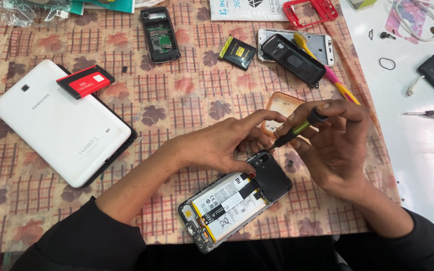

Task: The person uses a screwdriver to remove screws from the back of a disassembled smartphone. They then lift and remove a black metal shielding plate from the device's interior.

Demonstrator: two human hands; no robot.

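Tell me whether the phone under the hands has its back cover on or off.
Off: the phone lies with white battery and inner frame exposed.

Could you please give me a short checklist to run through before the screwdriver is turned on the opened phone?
1. Black opened phone with its white battery showing lies flat on the patterned tablecloth: ok.
2. Left hand presses on the phone's top end to steady it: ok.
3. Right hand pinches the small green-and-black screwdriver firmly: ok.
4. Tip seated in a screw head near the black camera cover: cannot tell, fingers hide it.
5. Loose small dark screw beside the phone kept in a tray: not ok, it lies on the cloth.
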